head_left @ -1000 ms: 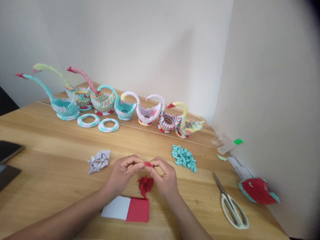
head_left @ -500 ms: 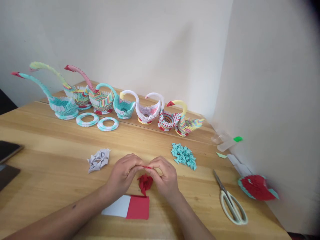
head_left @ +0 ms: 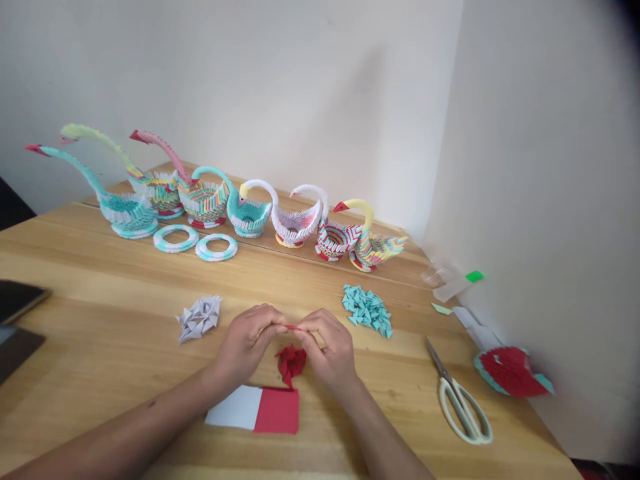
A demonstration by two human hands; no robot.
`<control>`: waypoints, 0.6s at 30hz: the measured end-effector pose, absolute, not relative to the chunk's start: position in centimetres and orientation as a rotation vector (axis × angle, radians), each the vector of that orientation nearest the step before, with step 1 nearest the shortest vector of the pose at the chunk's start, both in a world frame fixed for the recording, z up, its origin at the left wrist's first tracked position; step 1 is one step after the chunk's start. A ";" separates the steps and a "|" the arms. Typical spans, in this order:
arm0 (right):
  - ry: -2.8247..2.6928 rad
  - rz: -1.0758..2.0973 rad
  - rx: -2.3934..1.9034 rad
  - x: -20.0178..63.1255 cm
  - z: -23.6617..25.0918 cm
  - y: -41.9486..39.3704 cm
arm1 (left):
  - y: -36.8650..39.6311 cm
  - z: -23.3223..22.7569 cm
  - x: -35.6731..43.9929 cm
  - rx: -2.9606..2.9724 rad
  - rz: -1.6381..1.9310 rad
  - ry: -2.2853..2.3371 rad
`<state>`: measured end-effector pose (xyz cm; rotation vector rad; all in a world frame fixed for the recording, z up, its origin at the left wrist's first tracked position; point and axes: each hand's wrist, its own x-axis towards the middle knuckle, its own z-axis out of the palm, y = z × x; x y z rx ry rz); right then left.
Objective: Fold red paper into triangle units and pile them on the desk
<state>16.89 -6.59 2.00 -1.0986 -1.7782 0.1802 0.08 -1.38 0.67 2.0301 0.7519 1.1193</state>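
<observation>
Wooden table [head_left: 100, 320] with paper swans [head_left: 295, 223], scissors [head_left: 457, 397], paper pieces [head_left: 367, 310].

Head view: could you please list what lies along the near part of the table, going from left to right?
Dark tablet → grey paper pile → left hand → red piece → right hand → teal paper pile → scissors → red-and-teal model.
</observation>
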 end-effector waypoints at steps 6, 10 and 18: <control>-1.870 0.103 -1.200 18.4 2.0 -5.9 | -1.0 0.7 -0.2 1.820 1.181 0.890; -2.176 0.138 -1.354 20.1 1.6 -5.0 | -1.0 0.9 -0.6 1.801 1.196 0.905; -2.152 0.040 -1.468 20.9 0.9 -4.7 | -2.9 4.0 -2.0 1.900 1.222 0.719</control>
